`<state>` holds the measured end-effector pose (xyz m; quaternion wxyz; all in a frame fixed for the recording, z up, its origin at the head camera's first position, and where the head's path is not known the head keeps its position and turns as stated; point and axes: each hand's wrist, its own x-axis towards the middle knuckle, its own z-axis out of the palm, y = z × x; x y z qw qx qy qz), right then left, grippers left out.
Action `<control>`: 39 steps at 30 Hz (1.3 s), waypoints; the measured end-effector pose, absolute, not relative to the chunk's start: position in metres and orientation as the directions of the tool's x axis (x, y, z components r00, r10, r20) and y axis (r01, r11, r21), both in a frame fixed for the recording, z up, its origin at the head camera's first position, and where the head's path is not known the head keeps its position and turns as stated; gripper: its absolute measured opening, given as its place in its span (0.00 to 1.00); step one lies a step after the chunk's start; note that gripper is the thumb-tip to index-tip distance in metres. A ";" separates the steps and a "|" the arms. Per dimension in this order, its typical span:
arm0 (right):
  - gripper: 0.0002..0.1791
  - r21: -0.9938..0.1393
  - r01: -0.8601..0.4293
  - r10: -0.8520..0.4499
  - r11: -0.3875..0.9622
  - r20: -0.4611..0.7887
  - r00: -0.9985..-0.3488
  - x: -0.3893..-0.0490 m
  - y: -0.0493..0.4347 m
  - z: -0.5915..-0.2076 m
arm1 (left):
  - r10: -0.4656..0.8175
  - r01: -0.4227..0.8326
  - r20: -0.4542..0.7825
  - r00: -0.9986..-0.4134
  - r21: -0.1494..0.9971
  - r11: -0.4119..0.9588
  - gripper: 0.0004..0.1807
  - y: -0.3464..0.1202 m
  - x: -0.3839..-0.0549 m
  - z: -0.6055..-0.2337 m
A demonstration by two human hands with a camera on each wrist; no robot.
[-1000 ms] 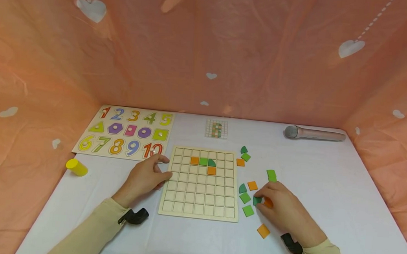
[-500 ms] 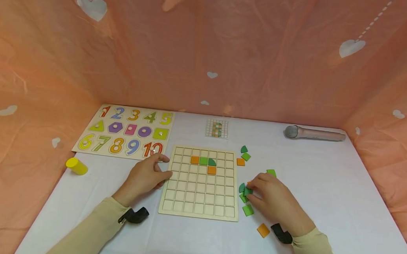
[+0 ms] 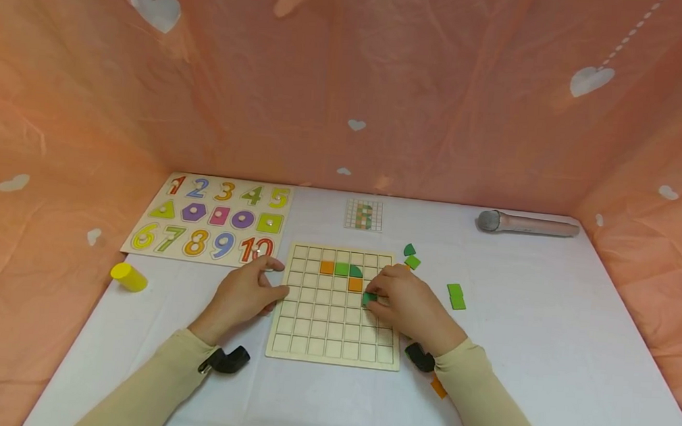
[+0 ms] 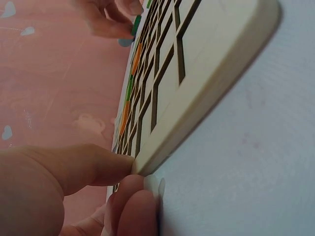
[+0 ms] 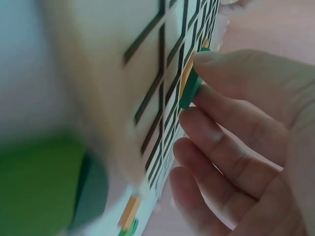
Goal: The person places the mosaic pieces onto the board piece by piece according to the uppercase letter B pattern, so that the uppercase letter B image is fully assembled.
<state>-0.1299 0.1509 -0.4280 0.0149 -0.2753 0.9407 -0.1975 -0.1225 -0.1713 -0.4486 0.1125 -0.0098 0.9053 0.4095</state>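
A wooden grid board (image 3: 319,331) lies in the middle of the table. My left hand (image 3: 241,293) rests at its left edge; in the left wrist view the thumb (image 4: 106,164) touches the rim. Over the board's right part, my right hand (image 3: 410,305) pinches a dark green quarter-circle tile (image 5: 192,89) between thumb and fingers. On the grid sit an orange square (image 3: 328,267), a light green square (image 3: 341,269) and a dark green quarter circle (image 3: 355,271) in a row. Another orange square (image 3: 356,285) lies below that quarter circle.
A pattern card (image 3: 364,214) lies behind the board. Back left is a number puzzle (image 3: 231,207), with a yellow cylinder (image 3: 129,277) in front. A microphone (image 3: 528,225) lies back right. Loose light green tiles (image 3: 456,296) lie to the right; my right arm hides others.
My right hand has picked the dark green quarter-circle tile up from the loose tiles and carried it left over the board. My left hand has stayed at the board's edge.
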 end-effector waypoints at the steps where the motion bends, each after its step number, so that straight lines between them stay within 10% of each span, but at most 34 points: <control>1: 0.09 -0.388 -0.513 -0.527 0.765 0.080 -0.846 -0.131 0.147 -0.428 | 0.076 -0.109 -0.211 -0.974 0.740 0.663 0.24 -0.172 -0.122 -0.449; 39: 0.07 -0.328 -0.539 -0.533 0.776 0.116 -0.838 -0.133 0.129 -0.433 | 0.076 -0.111 -0.216 -0.973 0.736 0.667 0.24 -0.171 -0.124 -0.448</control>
